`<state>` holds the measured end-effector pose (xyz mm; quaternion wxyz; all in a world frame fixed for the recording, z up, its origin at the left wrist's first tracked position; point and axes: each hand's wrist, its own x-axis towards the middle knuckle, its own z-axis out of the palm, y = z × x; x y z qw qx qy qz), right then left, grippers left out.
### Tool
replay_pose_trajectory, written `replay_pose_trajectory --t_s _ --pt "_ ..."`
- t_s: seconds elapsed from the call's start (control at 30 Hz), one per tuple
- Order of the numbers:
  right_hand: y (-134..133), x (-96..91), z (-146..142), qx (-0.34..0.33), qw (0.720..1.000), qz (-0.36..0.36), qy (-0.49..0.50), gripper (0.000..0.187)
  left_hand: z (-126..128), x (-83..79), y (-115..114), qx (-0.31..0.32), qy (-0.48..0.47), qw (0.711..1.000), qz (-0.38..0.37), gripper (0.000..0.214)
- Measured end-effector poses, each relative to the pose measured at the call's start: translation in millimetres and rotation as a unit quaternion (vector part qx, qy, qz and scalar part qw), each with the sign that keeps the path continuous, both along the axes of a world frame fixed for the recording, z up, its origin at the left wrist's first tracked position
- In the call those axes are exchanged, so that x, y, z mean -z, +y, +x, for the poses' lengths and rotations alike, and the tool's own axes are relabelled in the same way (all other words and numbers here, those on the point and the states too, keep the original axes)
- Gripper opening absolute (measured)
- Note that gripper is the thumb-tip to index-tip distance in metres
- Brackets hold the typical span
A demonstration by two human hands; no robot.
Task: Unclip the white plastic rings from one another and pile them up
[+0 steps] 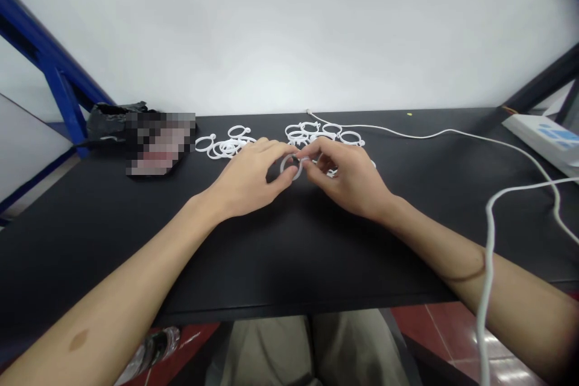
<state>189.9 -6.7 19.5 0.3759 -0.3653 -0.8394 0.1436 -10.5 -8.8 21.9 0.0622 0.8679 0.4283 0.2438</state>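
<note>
Between my two hands, above the black table, is a white plastic ring with a small tab. My left hand pinches the ring's left side between thumb and fingers. At its right side, the thumb and index finger of my right hand grip the tab end. Past my left hand lies a loose pile of similar white rings, each with a small knob. A second group of white rings lies behind my right hand, which partly hides it.
A white cable runs across the black table and loops over my right forearm. At the right stands a white box with blue print. A black plastic bag and a blurred-out item lie at the left, near a blue metal frame.
</note>
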Motion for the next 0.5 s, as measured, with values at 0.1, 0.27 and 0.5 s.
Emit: replay_pose_trajectory --t_s 0.1,0.27,0.5 --pt "0.0 -1.0 0.1 -0.001 1.000 -0.004 0.004 0.006 0.0 -0.1 0.0 0.024 0.005 1.000 0.009 0.035" --pt "-0.2 0.2 -0.8 0.003 1.000 0.011 -0.003 0.003 0.2 2.8 2.4 0.026 0.004 0.999 0.018 0.030" --pt "6.2 5.5 2.2 0.005 1.000 -0.002 -0.008 0.019 -2.8 3.0 6.0 -0.024 0.002 0.999 0.031 0.033"
